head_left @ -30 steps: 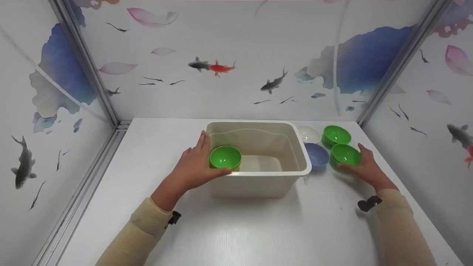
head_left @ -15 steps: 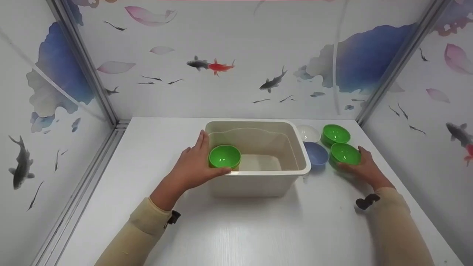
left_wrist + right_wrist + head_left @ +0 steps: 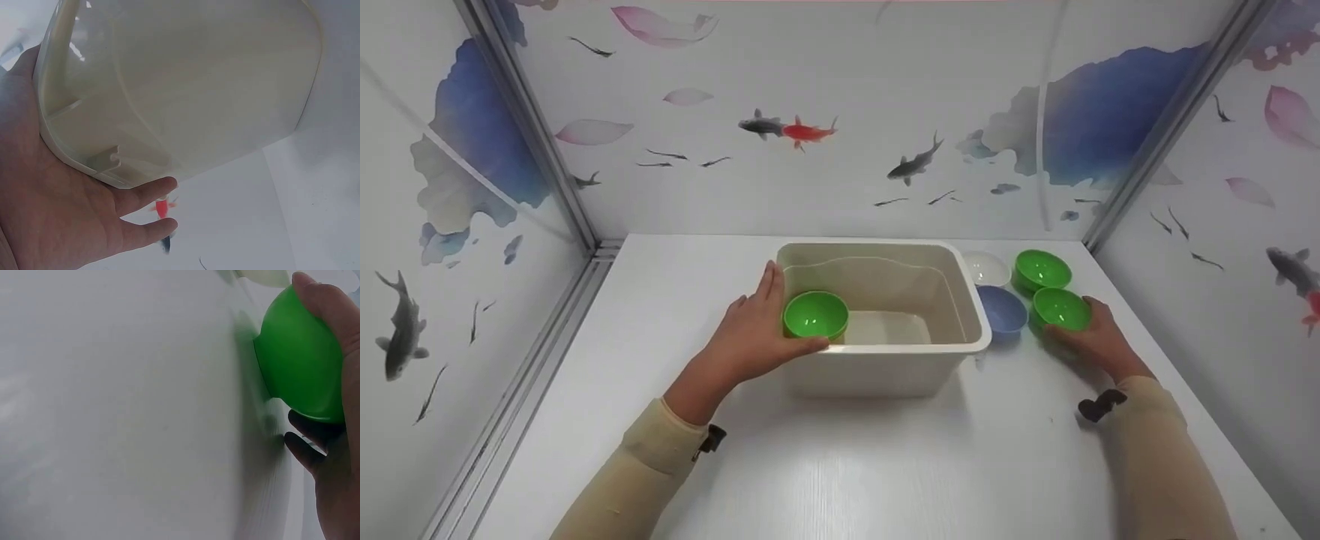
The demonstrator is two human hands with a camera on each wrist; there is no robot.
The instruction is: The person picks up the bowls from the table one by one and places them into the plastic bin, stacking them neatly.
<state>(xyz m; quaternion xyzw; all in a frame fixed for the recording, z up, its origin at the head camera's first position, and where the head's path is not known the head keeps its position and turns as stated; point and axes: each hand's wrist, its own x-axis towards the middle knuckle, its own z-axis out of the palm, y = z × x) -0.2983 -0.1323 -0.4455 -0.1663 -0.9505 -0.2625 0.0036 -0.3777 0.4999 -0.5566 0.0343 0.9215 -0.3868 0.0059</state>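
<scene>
A beige plastic bin (image 3: 885, 375) stands on the white table. My left hand (image 3: 750, 330) rests against its left front corner, thumb along the front rim and fingers straight along the left side. In the left wrist view, the palm of the left hand (image 3: 62, 208) lies against the bin's wall (image 3: 225, 84). Inside the bin at the left is a green bowl (image 3: 816, 315). Right of the bin, my right hand (image 3: 1099, 341) grips another green bowl (image 3: 1061, 309) between thumb and fingers. The right wrist view shows this green bowl (image 3: 301, 354) from the side, low over the table.
Behind the gripped bowl sits another green bowl (image 3: 1042, 270). A blue bowl (image 3: 1003, 311) and a white bowl (image 3: 986, 270) stand close along the bin's right side. Printed panels (image 3: 840, 187) with metal corner posts enclose the table (image 3: 840, 465) at the back and sides.
The scene sits slightly higher in the head view. The right hand's fingers have drawn in a little on the green bowl; the left hand keeps its place on the bin.
</scene>
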